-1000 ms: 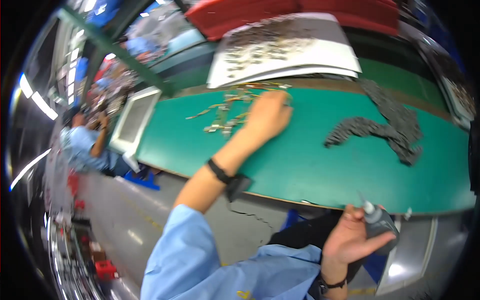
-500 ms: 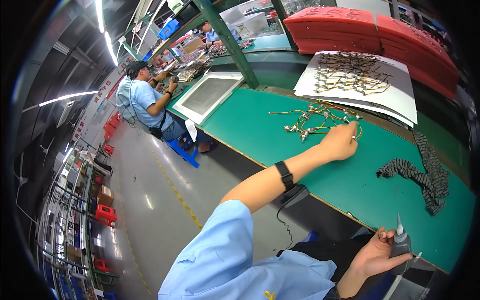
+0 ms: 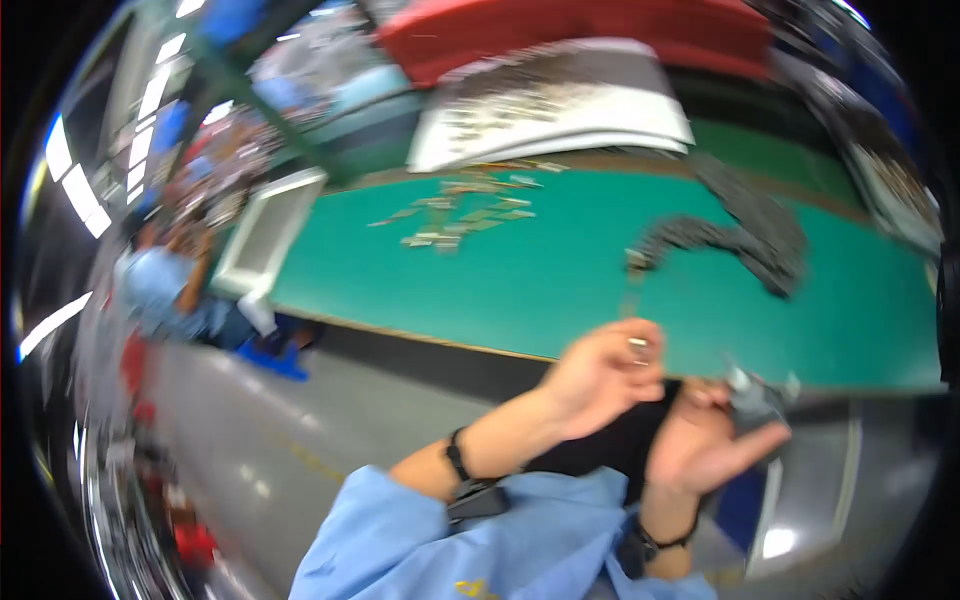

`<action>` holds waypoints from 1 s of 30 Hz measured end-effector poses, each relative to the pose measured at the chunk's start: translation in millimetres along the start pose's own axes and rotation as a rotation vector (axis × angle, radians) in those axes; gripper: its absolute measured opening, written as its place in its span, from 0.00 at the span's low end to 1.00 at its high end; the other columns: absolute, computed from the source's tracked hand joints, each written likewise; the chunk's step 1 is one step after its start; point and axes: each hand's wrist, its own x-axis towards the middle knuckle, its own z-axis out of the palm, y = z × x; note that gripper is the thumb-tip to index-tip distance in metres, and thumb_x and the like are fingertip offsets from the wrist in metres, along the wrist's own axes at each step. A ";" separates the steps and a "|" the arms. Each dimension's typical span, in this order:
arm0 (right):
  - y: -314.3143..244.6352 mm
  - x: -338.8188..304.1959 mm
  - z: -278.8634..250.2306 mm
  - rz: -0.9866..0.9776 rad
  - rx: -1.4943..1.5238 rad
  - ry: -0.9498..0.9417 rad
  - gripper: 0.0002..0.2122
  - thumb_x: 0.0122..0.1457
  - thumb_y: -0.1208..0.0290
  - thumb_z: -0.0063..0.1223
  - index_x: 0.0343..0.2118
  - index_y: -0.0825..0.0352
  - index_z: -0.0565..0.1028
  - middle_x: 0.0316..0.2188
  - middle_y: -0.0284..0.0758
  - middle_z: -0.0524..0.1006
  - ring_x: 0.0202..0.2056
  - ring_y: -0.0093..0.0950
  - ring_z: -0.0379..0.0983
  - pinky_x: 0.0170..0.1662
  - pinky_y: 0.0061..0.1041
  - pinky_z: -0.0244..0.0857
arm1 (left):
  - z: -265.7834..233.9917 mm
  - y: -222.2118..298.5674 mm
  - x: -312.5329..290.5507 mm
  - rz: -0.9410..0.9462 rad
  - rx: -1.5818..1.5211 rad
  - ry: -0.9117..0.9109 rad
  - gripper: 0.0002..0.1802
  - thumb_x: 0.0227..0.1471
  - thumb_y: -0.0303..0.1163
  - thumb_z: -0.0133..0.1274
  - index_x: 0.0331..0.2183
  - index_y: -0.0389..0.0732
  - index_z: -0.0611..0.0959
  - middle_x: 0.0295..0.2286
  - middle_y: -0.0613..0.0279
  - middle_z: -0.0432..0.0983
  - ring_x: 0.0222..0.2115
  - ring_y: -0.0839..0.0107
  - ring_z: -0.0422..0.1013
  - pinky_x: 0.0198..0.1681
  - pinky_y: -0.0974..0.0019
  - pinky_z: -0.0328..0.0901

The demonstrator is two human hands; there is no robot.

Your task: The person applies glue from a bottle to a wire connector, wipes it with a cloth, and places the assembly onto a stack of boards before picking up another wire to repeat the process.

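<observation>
Near the table's front edge, my left hand (image 3: pixel 608 378) is closed on a small wired part (image 3: pixel 634 268), whose metal end sticks up past the fingers; motion blurs its detail. Just to the right, my right hand (image 3: pixel 690 440) grips a grey squeeze bottle (image 3: pixel 760 398) with a pale nozzle, also smeared. More wired parts (image 3: pixel 455 215) lie in a loose group on the green table (image 3: pixel 540 300), left of and beyond my hands. Beyond the held part, a dark striped cloth (image 3: pixel 750 235) lies crumpled on the table.
At the back, many wired parts rest on white sheets (image 3: pixel 440 140), in front of a red foam stack (image 3: pixel 590 30). A white frame (image 3: pixel 270 235) stands at the table's left end. Beside it, a person in blue (image 3: pixel 160 290) sits on a blue stool (image 3: pixel 275 358).
My left hand has come back from the wired parts toward my body, bringing one beside my right hand. The view has swung to the right. My right hand still grips the bottle.
</observation>
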 end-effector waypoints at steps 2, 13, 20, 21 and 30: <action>0.9 -3.2 5.9 0.051 -0.049 -0.058 0.30 0.57 0.36 0.41 0.44 0.64 0.69 0.31 0.33 0.71 0.31 0.24 0.64 0.33 0.23 0.58 | 16.7 -9.1 -12.1 0.136 0.185 0.030 0.08 0.46 0.21 0.46 0.34 0.36 0.73 0.26 0.62 0.64 0.24 0.73 0.60 0.27 0.69 0.58; -23.5 2.6 -10.6 -0.058 -0.164 -0.068 0.35 0.56 0.30 0.27 0.49 0.60 0.65 0.26 0.37 0.75 0.21 0.32 0.69 0.29 0.31 0.64 | 41.2 -38.4 -4.9 0.798 1.391 -0.164 0.08 0.39 0.14 0.53 0.28 0.31 0.75 0.24 0.59 0.66 0.22 0.74 0.61 0.24 0.72 0.55; -17.4 3.4 -11.0 -0.180 -0.311 -0.046 0.38 0.54 0.28 0.30 0.52 0.61 0.57 0.28 0.39 0.75 0.24 0.37 0.74 0.32 0.38 0.71 | 39.6 -33.6 8.3 1.039 1.598 -0.163 0.08 0.32 0.14 0.52 0.23 0.32 0.75 0.19 0.58 0.67 0.18 0.69 0.62 0.21 0.69 0.57; -15.6 3.5 -10.0 -0.176 -0.306 -0.049 0.38 0.54 0.28 0.30 0.52 0.61 0.57 0.28 0.39 0.75 0.24 0.37 0.74 0.32 0.38 0.71 | 39.5 -31.6 9.6 1.098 1.658 -0.165 0.08 0.31 0.14 0.52 0.22 0.32 0.74 0.18 0.58 0.66 0.17 0.68 0.62 0.20 0.69 0.57; -12.0 -9.4 -18.1 -0.248 -0.512 -0.040 0.37 0.54 0.30 0.36 0.54 0.61 0.60 0.35 0.34 0.73 0.33 0.27 0.67 0.38 0.27 0.64 | 30.6 -36.6 13.1 1.146 1.694 -0.080 0.12 0.29 0.22 0.56 0.22 0.38 0.71 0.20 0.58 0.62 0.20 0.61 0.63 0.22 0.62 0.60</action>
